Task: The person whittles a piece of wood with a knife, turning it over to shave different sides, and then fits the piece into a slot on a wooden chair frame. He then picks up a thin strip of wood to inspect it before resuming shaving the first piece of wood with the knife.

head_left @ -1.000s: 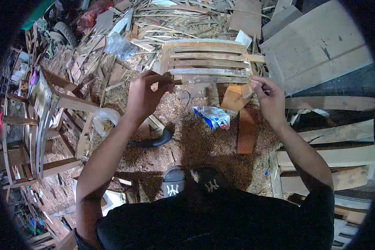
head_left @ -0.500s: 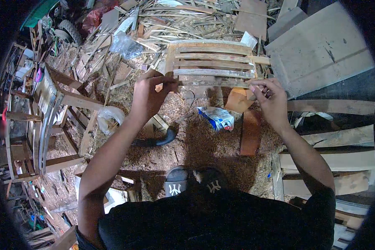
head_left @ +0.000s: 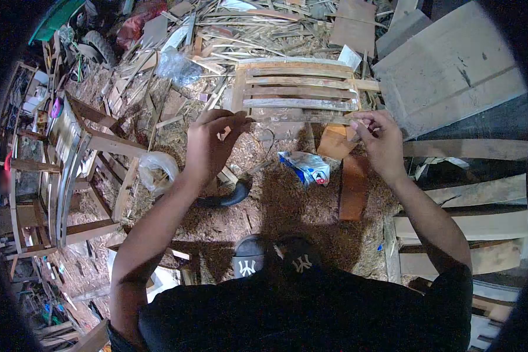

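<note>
My left hand [head_left: 213, 144] is closed in a pinch at the left end of a thin brownish strip [head_left: 302, 119]. At its right end, my right hand [head_left: 381, 138] pinches with thumb and forefinger. The strip runs almost level between both hands, and its exact kind is hard to make out. Just beyond it lies a slatted wooden frame [head_left: 302, 104], like a chair back, with several curved slats. Below the strip, a crumpled blue and white packet [head_left: 305, 167], an orange-brown piece [head_left: 336, 142] and a reddish-brown board [head_left: 353, 188] rest on the sawdust floor.
A wooden chair frame [head_left: 91, 141] stands at left beside a clear plastic bag [head_left: 157, 170]. Scrap wood strips [head_left: 258, 29] pile up at the back. Large panels [head_left: 452, 73] lean at right, above curved wooden pieces [head_left: 469, 226]. A dark curved tube [head_left: 226, 196] lies near my feet.
My left hand has turned a little at the wrist and its fingers have shifted on the strip. My right hand stays almost where it was.
</note>
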Available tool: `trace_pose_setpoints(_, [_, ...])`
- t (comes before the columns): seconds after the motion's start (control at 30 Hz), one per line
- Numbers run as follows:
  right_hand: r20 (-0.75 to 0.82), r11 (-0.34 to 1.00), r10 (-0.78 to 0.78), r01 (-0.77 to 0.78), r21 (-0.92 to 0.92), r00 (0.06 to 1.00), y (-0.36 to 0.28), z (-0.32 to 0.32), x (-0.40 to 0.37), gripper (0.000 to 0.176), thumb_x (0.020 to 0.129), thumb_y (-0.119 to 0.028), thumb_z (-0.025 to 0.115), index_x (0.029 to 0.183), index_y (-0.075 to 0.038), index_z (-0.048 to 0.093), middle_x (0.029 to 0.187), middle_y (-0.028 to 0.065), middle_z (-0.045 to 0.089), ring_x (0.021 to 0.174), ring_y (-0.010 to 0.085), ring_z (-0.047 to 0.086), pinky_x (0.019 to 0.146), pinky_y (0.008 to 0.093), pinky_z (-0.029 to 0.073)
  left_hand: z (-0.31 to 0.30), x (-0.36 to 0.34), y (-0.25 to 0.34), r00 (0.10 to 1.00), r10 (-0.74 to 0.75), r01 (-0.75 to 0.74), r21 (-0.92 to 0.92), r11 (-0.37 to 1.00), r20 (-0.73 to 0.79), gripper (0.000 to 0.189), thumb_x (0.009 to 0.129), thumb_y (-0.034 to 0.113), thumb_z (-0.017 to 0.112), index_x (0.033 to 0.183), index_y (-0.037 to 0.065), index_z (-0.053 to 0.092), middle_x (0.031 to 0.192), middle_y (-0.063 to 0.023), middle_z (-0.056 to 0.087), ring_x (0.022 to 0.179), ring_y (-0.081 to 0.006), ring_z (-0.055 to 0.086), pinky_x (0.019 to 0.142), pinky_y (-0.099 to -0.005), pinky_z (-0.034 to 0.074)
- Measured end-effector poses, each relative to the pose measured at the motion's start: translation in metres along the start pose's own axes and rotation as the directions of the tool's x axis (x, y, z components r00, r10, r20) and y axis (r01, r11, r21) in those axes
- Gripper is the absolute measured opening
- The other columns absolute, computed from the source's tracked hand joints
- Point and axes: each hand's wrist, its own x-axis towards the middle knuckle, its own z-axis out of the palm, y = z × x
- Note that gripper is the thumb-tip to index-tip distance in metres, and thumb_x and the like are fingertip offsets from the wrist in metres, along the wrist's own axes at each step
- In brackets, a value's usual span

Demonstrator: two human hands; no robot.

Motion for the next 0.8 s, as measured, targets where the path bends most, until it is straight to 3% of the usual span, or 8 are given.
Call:
trace_pose_setpoints(0.07, [0.013, 1.000, 0.003, -0.003, -0.004, 1.000, -0.002, -0.001, 0.000, 0.018, 0.085, -0.013, 0.079, 0.101, -0.006, 0.075, 0.086, 0.0057, 0.063, 0.079, 0.0168, 0.057, 0.074, 0.0310, 0.047, 0.003, -0.004, -0.005, 0.999, 0.042, -0.042, 0.015, 0.999, -0.004, 0.021, 0.080, 0.008, 0.080, 0.101, 0.010, 0.079, 0.101, -0.0098, 0.074, 0.083, -0.0234, 0.070, 0.073, -0.0348, 0.057])
trace_pose_setpoints(0.13, [0.012, 1.000, 0.017, -0.017, 0.021, 1.000, -0.001, 0.000, 0.000, 0.017, 0.085, -0.012, 0.078, 0.101, -0.006, 0.075, 0.087, 0.0056, 0.063, 0.080, 0.0170, 0.057, 0.075, 0.0313, 0.047, 0.002, -0.006, -0.009, 0.978, 0.207, -0.202, 0.146, 0.968, -0.014, 0.022, 0.079, 0.006, 0.080, 0.100, 0.013, 0.079, 0.104, -0.0082, 0.073, 0.089, -0.0250, 0.068, 0.076, -0.0358, 0.056])
trace_pose_setpoints(0.27, [0.003, 0.998, 0.043, -0.043, 0.051, 0.999, 0.004, 0.003, 0.000, 0.016, 0.086, -0.011, 0.078, 0.100, -0.006, 0.075, 0.087, 0.0057, 0.062, 0.082, 0.0174, 0.058, 0.078, 0.0316, 0.048, -0.001, -0.010, -0.003, 0.973, 0.229, -0.228, 0.149, 0.962, 0.006, 0.028, 0.078, 0.005, 0.080, 0.105, 0.014, 0.078, 0.109, -0.0069, 0.072, 0.093, -0.0259, 0.066, 0.079, -0.0365, 0.055])
trace_pose_setpoints(0.33, [0.009, 0.997, 0.048, -0.049, 0.065, 0.999, 0.001, 0.002, -0.001, 0.016, 0.086, -0.011, 0.078, 0.100, -0.006, 0.075, 0.087, 0.0057, 0.062, 0.082, 0.0172, 0.058, 0.079, 0.0315, 0.049, 0.001, -0.012, -0.004, 0.963, 0.268, -0.265, 0.177, 0.948, 0.006, 0.027, 0.081, 0.013, 0.080, 0.108, 0.016, 0.077, 0.106, -0.0029, 0.069, 0.095, -0.0240, 0.063, 0.078, -0.0360, 0.055])
trace_pose_setpoints(0.57, [0.005, 0.998, 0.046, -0.046, 0.037, 0.999, -0.004, 0.001, 0.000, 0.014, 0.087, -0.013, 0.077, 0.100, -0.007, 0.075, 0.087, 0.0055, 0.061, 0.082, 0.0162, 0.058, 0.077, 0.0310, 0.049, 0.005, -0.015, -0.007, 0.967, 0.254, -0.252, 0.238, 0.938, 0.024, 0.027, 0.084, 0.016, 0.078, 0.111, 0.018, 0.076, 0.109, -0.0012, 0.066, 0.094, -0.0231, 0.061, 0.076, -0.0360, 0.056])
trace_pose_setpoints(0.63, [0.011, 0.996, 0.066, -0.067, 0.066, 0.998, 0.000, 0.003, -0.001, 0.014, 0.087, -0.013, 0.077, 0.099, -0.007, 0.075, 0.087, 0.0052, 0.061, 0.081, 0.0160, 0.058, 0.076, 0.0306, 0.049, 0.007, -0.015, -0.009, 0.963, 0.270, -0.266, 0.250, 0.931, 0.018, 0.039, 0.079, 0.009, 0.079, 0.116, 0.017, 0.074, 0.114, -0.0048, 0.068, 0.088, -0.0240, 0.061, 0.074, -0.0363, 0.055])
trace_pose_setpoints(0.8, [0.005, 0.995, 0.051, -0.051, 0.083, 0.999, 0.004, 0.005, 0.001, 0.014, 0.087, -0.012, 0.077, 0.099, -0.006, 0.074, 0.085, 0.0048, 0.060, 0.078, 0.0156, 0.057, 0.074, 0.0301, 0.048, 0.008, -0.014, -0.010, 0.976, 0.213, -0.217, 0.215, 0.952, 0.039, 0.041, 0.081, 0.007, 0.078, 0.120, 0.018, 0.072, 0.114, -0.0060, 0.067, 0.090, -0.0253, 0.061, 0.077, -0.0368, 0.055])
